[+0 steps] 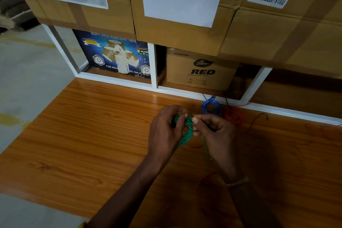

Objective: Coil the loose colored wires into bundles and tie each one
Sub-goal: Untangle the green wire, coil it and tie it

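Green wire coil [185, 131] pinched by both hands, loose end trailing toward viewer

Green wire coil [185, 131], blue wire coil [211, 107], orange-red wire coil [233, 115], wood-grain orange-brown table [92, 135], brown cardboard boxes [277, 33]

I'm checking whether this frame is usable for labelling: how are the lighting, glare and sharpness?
Head view: dim, the right side in heavy shadow, so the orange wire coil is murky; soft glare streak on the table near the white frame; wide-angle bending at the edges; green wire coil and both hands, left hand, right hand, reasonably sharp.
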Available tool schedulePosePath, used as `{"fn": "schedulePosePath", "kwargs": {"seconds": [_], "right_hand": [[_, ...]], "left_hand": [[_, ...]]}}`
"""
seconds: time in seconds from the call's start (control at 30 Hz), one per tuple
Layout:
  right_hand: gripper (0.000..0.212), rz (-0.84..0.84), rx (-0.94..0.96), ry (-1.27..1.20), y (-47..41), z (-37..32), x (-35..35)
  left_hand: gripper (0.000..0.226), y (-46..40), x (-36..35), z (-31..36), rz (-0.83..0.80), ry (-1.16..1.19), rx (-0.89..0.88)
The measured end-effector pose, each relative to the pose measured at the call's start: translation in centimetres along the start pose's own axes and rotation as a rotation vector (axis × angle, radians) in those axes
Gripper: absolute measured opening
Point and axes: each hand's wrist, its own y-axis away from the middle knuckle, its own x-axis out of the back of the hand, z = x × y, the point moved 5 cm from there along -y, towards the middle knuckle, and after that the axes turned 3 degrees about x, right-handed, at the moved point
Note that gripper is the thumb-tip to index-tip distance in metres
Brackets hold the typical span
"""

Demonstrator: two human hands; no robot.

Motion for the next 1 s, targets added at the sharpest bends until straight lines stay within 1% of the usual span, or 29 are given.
{"fn": "schedulePosePath", "kwargs": {"seconds": [0.2,0.33,0.47,0.53,0.57,0.67,0.77,0.83,1.0], "right_hand": [[0.004,0.019,0.023,0.035,0.1,0.0,0.1],[0.005,0.025,0.023,0.001,0.4,0.0,0.2],[0.008,0.011,-0.007,-0.011,0.3,0.2,0.1],[0.009,0.019,-0.028,-0.008,-0.2,0.2,0.4],[0.008,0.01,-0.01,0.019,-0.5,0.1,0.7],[0.015,-0.086,0.11,0.153,-2.1,-0.4,1.4],[0.019,-0.268,0.122,0.228,-3.3,-0.5,1.1],[0.016,-0.353,0.113,0.216,-3.6,-0.5,0.7],[0.008,-0.401,0.053,0.083,-3.8,-0.7,0.2]], "left_hand": [[0.008,0.3,-0.1,0.2,-0.02,-0.071,-0.053],[0.008,0.6,-0.2,0.1,-0.073,-0.083,-0.069],[0.007,0.3,0.0,-0.4,-0.078,-0.009,-0.032],[0.007,0.1,0.2,-0.5,-0.105,0.042,-0.001],[0.006,0.0,0.3,-0.6,-0.124,0.061,0.012],[0.007,0.0,0.6,-0.7,-0.166,0.099,0.027],[0.008,0.0,0.8,-0.6,-0.193,0.108,0.022],[0.009,0.0,0.7,-0.5,-0.208,0.117,0.02],[0.007,-0.1,0.7,-0.2,-0.217,0.14,0.024]]}}
